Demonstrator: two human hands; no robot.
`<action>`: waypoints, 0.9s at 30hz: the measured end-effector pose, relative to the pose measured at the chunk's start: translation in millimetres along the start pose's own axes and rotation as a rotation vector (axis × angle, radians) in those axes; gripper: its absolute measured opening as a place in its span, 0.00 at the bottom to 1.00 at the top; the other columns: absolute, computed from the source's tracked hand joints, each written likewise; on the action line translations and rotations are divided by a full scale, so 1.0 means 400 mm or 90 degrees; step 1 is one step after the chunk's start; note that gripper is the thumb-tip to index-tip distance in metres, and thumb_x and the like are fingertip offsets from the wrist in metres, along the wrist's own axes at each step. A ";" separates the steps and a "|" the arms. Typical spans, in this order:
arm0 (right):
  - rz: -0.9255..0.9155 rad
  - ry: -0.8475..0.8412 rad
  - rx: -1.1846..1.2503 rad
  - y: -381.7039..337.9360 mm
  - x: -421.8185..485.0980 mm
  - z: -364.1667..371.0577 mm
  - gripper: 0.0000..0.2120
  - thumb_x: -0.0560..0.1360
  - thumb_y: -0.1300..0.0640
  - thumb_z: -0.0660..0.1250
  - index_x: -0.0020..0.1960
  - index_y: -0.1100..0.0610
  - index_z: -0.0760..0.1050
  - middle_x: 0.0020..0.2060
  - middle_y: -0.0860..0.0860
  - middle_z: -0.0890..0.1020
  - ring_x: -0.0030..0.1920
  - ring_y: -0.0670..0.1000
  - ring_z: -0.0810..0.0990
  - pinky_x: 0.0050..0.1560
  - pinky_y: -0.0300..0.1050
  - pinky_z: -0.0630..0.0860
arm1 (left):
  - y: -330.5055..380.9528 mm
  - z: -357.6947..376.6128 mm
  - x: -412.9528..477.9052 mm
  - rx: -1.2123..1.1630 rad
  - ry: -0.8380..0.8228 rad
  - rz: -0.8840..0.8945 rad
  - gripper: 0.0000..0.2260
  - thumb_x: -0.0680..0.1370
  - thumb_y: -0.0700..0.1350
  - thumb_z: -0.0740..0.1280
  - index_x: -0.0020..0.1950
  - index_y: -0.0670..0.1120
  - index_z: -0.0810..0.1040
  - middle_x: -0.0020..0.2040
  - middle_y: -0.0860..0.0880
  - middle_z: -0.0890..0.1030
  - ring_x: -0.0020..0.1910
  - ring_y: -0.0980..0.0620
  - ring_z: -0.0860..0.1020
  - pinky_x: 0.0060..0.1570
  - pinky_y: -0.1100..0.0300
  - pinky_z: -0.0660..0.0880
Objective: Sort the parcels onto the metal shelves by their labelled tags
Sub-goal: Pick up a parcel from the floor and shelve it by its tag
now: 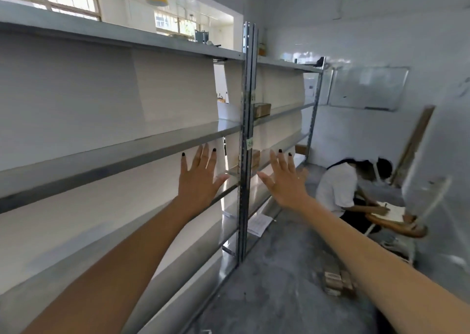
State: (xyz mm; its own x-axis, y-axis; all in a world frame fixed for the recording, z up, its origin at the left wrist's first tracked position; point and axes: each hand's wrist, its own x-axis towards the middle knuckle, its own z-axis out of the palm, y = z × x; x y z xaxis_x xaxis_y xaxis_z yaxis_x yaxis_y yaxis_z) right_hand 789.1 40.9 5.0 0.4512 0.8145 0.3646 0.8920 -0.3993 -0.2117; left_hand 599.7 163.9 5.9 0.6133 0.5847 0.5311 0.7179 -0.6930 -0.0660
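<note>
Grey metal shelves (127,153) lined the wall. In front of them the left hand (199,183) and right hand (286,184) were raised, fingers spread wide, holding nothing. Small brown cardboard parcels (262,109) sat beyond both hands, at the far bay's near end, beside the upright post (246,130).

Left of frame: shelves (114,155); post (245,142) at centre. Right of post: box (262,110) on shelf. Mid right: person (338,188); parcels (338,280) on floor below.
</note>
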 end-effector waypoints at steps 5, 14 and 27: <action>0.061 -0.005 0.007 0.068 -0.003 -0.011 0.35 0.76 0.34 0.43 0.77 0.49 0.39 0.77 0.51 0.43 0.76 0.57 0.39 0.71 0.70 0.44 | 0.072 0.053 0.058 -0.042 -0.001 0.050 0.33 0.77 0.65 0.45 0.77 0.48 0.47 0.78 0.47 0.45 0.77 0.48 0.43 0.73 0.41 0.41; 0.147 0.005 -0.040 0.113 -0.013 -0.001 0.34 0.77 0.35 0.45 0.76 0.48 0.39 0.77 0.51 0.44 0.76 0.57 0.40 0.70 0.70 0.41 | 0.144 0.106 0.108 -0.107 -0.017 0.127 0.33 0.78 0.64 0.46 0.77 0.48 0.45 0.78 0.47 0.44 0.77 0.49 0.44 0.73 0.42 0.42; 0.301 -0.001 -0.077 0.259 -0.145 -0.020 0.33 0.77 0.36 0.45 0.77 0.49 0.39 0.77 0.51 0.44 0.76 0.58 0.41 0.71 0.70 0.42 | 0.342 0.200 0.109 -0.193 -0.074 0.255 0.33 0.78 0.64 0.45 0.77 0.47 0.48 0.78 0.46 0.47 0.77 0.49 0.45 0.73 0.40 0.44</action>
State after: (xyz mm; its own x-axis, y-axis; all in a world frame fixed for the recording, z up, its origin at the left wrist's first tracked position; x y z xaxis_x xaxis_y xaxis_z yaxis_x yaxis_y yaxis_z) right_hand 855.4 -51.0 -31.0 0.8074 0.5330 0.2528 0.5865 -0.7714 -0.2469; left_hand 751.0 128.2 -47.7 0.8658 0.2791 0.4155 0.3014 -0.9534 0.0123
